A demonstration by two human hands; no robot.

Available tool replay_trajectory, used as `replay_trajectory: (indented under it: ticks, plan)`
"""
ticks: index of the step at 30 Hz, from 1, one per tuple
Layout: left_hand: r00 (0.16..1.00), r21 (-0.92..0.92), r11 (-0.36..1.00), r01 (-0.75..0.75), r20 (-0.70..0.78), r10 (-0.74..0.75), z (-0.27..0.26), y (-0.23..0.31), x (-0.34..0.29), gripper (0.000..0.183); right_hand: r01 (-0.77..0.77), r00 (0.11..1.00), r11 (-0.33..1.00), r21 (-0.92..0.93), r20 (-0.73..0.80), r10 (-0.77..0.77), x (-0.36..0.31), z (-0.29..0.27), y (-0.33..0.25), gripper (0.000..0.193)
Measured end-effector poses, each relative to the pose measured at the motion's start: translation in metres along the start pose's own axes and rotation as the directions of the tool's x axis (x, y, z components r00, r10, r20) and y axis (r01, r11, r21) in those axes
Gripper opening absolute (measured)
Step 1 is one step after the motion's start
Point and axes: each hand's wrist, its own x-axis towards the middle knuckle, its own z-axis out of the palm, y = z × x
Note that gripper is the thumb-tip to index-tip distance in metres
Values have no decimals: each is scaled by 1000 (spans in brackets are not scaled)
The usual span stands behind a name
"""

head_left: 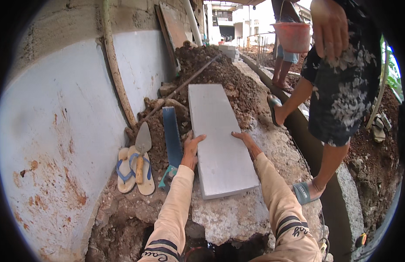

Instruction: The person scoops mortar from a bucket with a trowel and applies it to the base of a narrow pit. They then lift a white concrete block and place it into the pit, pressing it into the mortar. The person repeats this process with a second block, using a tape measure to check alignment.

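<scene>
The slab (pixel 217 135), a long flat grey concrete piece, lies on broken rubble (pixel 237 214) with its far end against the dirt pile (pixel 220 72). The left hand (pixel 191 150) grips its left edge, thumb on top and fingers curled down the side; the right hand (pixel 246 142) presses on the right edge, fingers spread flat. Both sit about halfway along, opposite each other.

To move it well, I judge the hands should keep level and pull evenly, so the slab slides without twisting, and the fingers should stay off the underside, where the rough rubble could pinch them.

Just left of the slab a blue level (pixel 172 135) lies on the soil, and beyond it a trowel (pixel 142 150) rests on a pair of sandals (pixel 126 170) by the white wall (pixel 58 131). To the right another person (pixel 338 96) stands astride the concrete curb (pixel 316 153), one hand hanging loose. Farther back, someone carries a red bucket (pixel 293 36).
</scene>
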Motion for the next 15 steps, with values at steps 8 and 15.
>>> replay_trajectory:
  ticks: [8,15]
  plan:
    - [969,63,967,-246,51,243,30,61,-141,102,218,962,976,2,-170,-215,-165,62,-57,87]
    - [996,-112,993,19,91,-9,-3,75,-273,94,408,773,749,-522,-239,-588,-369,130,-84,114]
